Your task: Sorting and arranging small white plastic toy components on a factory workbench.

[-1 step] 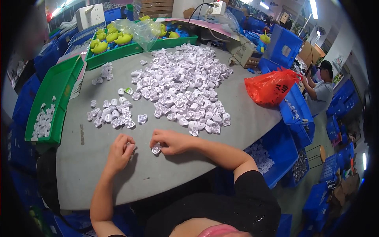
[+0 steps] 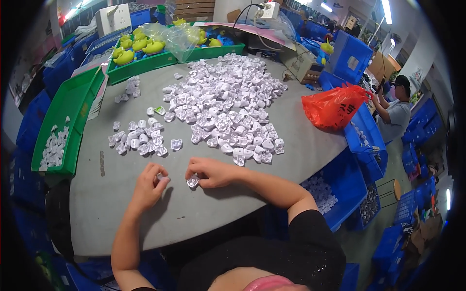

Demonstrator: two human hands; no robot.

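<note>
My right hand (image 2: 211,172) pinches a small white moulded plastic part (image 2: 193,183) low over the grey table (image 2: 218,208). To its left, my left hand (image 2: 151,186) has its fingers curled together. A bit of something white shows at those fingertips, mostly hidden, and seems to be another small part. Just beyond my left hand lies a small group of white plastic parts (image 2: 141,139), with one lone part (image 2: 176,144) beside it. A big heap of similar white parts (image 2: 228,102) spreads over the middle and far side of the table.
A green tray (image 2: 90,104) with some white parts stands at the left edge. Yellow-green and blue toy figures fill green trays (image 2: 141,72) at the back. A red plastic bag (image 2: 332,107) sits at the right edge, near blue bins (image 2: 347,194). Another person (image 2: 395,114) is farther right.
</note>
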